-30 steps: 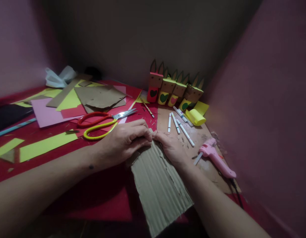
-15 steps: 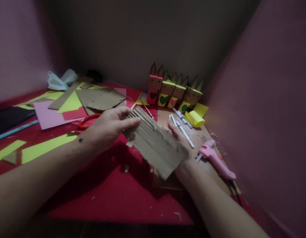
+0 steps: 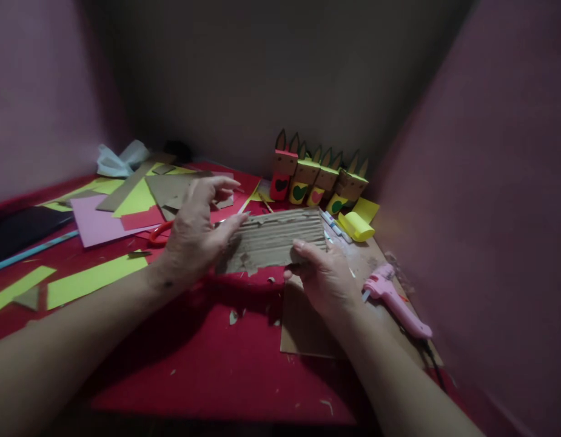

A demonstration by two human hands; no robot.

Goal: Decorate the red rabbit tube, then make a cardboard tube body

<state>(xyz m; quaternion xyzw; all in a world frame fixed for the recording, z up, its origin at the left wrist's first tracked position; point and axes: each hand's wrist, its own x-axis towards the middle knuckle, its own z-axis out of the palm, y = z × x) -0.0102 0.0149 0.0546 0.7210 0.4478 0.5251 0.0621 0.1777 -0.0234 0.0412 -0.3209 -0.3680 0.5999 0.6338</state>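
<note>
A ridged piece of corrugated cardboard [image 3: 275,233] with a torn lower edge is held level above the red table. My right hand [image 3: 328,273] pinches its lower right part, thumb on the ridged face and fingers underneath. At the cardboard's left end, my left hand [image 3: 196,227] has its fingers lifted and apart. Its thumb lies along or just over the upper left corner; contact is hard to make out. Below the right hand lies a flat brown cardboard sheet [image 3: 302,328], partly covered by the wrist.
Several paper-tube animal figures [image 3: 287,164] with pointed ears stand at the back. A pink glue gun [image 3: 396,303] lies at right, near white markers [image 3: 337,226] and curled yellow paper [image 3: 357,226]. At left are red-handled scissors [image 3: 159,235], pink paper [image 3: 96,221] and yellow strips [image 3: 96,279].
The cardboard has turned from a slant to nearly level. My left hand has loosened and its fingers have lifted. My right thumb now shows on the cardboard's ridged face.
</note>
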